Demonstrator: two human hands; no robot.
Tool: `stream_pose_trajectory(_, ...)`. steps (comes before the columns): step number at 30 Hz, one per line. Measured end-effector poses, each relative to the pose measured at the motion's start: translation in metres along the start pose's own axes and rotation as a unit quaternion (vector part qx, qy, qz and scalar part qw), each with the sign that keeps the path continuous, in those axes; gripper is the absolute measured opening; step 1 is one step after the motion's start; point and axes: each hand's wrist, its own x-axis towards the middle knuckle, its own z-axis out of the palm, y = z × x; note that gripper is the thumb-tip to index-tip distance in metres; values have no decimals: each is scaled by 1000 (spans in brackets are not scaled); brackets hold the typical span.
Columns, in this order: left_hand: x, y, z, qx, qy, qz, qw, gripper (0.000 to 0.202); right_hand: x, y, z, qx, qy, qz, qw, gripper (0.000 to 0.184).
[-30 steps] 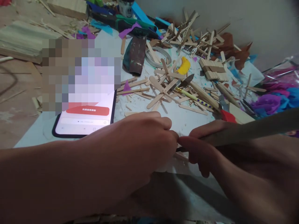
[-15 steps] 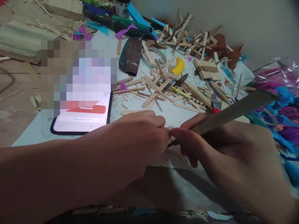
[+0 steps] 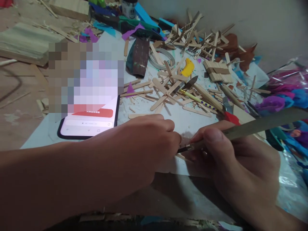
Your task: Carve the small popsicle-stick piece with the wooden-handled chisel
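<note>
My right hand [image 3: 231,157] grips a carving knife by its long pale wooden handle [image 3: 262,123]. The handle slants up to the right, and its short dark metal blade [image 3: 184,149] points left at my left hand. My left hand [image 3: 154,138] is closed in a fist over the white paper [image 3: 168,166], its knuckles close to the blade. Whatever its fingers pinch is hidden behind them. Just below the blade, a thin pale strip of wood [image 3: 184,157] shows between the hands; I cannot tell whether the left fingers hold it.
Left of the hands lies a lit phone [image 3: 90,123], its screen partly blurred. Craft sticks [image 3: 166,91], another wooden-handled blade [image 3: 191,82], a tape roll [image 3: 161,59] and a yellow piece [image 3: 188,67] clutter the back. Wooden blocks [image 3: 26,41] stand left; coloured plastic [image 3: 288,99] lies right.
My right hand has shifted a little to the right, and the knife handle now lies flatter. More of the blade shows beside my left fist. The whole view has slid slightly.
</note>
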Motion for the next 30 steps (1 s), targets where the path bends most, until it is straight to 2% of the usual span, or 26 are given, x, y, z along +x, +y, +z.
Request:
stream_pose_trajectory(3, 1, 0, 0, 9, -3, 0, 1000, 34, -1, 2, -1, -15, 1, 0, 1000, 35)
stream_pose_trajectory(9, 0, -2, 0, 13, -19, 13, 1000, 32, -2, 3, 3, -44, -9, -7, 999, 39)
stream_pose_trajectory(15, 0, -3, 1, 3, 22, 41, 999, 33, 2, -1, 13, -69, -31, -22, 997, 44)
stream_pose_trajectory(22, -2, 1, 0, -5, -11, -9, 1000, 22, -1, 1, 8, -123, -35, -66, 990, 42)
stream_pose_trajectory(26, 0, 2, -2, 12, -23, -4, 1000, 23, -5, 3, 1, -139, -28, -86, 986, 34)
stream_pose_trajectory(28, 0, 2, -3, 12, -17, 9, 1000, 25, -6, 4, 0, -141, -25, -100, 985, 23)
stream_pose_trajectory(30, 0, 2, -2, 19, -7, 14, 1000, 24, -6, 4, 1, -136, -24, -118, 983, 20)
